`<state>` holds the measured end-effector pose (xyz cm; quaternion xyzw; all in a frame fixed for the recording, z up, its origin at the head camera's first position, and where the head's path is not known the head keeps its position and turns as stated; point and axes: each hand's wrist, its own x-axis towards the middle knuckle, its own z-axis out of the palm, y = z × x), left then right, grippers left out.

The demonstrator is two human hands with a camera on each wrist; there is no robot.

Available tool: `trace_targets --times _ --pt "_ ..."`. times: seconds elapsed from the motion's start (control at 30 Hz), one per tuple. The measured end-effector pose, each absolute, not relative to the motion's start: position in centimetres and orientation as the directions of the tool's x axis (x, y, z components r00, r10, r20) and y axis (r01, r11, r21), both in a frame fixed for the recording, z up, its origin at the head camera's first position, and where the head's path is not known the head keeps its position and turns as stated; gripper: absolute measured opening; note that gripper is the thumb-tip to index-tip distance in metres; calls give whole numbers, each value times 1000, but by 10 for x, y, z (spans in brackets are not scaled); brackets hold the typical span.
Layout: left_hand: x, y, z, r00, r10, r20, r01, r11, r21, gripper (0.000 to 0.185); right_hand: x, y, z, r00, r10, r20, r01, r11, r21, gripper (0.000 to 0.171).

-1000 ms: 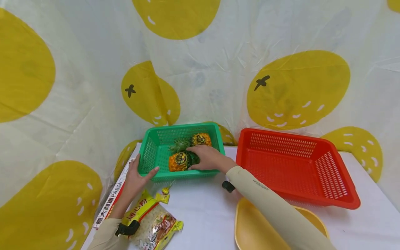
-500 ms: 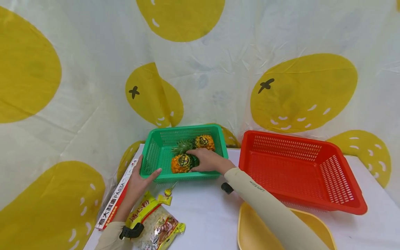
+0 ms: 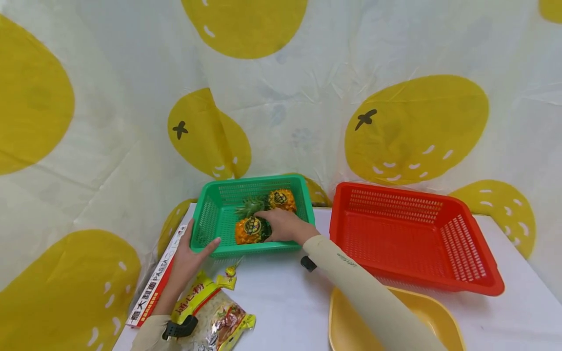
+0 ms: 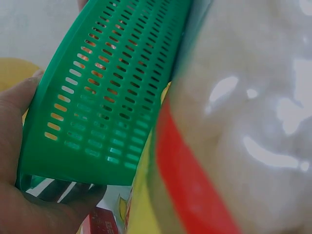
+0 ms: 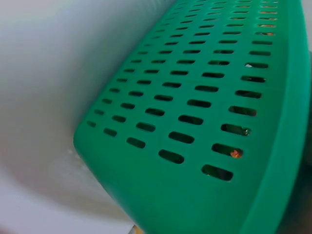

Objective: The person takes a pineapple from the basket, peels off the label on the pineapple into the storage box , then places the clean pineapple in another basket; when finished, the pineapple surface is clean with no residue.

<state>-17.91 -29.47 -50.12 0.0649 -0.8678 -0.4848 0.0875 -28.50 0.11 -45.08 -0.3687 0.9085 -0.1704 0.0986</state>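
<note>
A green slotted basket (image 3: 259, 250) stands at the back of the table with two small pineapples lying in it. My left hand (image 3: 186, 253) holds the basket's near left corner. In the left wrist view its thumb lies along the rim and its fingers wrap the corner. My right hand (image 3: 284, 225) reaches over the near right side and grips the front pineapple (image 3: 247, 232) at its leafy end, covering most of the leaves. Behind it lies the second pineapple (image 3: 283, 199), leaves to the left. In the right wrist view the basket wall (image 5: 161, 126) hides the right hand.
A larger red basket (image 3: 391, 239) stands to the right, with a yellow tub (image 3: 428, 312) in front of it, partly under the right forearm. At left lie a bag of pasta (image 3: 215, 312), a small yellow packet (image 3: 227, 280) and a long pasta box (image 3: 151, 292).
The view shifts slightly. Both hands stay at the green basket, and the right hand keeps its grip on the front pineapple, which has hardly moved.
</note>
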Motion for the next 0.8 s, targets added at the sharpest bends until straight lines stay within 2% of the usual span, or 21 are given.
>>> trace_targets --times 0.37,0.8 --pt "-179 -295 -505 -976 -206 75 -39 501 865 110 -292 2 -456 -699 -715 -5 -674 662 -327 84" --pt "-179 -294 -502 -975 -204 84 -26 484 875 108 -294 12 -431 -705 -704 79 -663 616 -426 84"
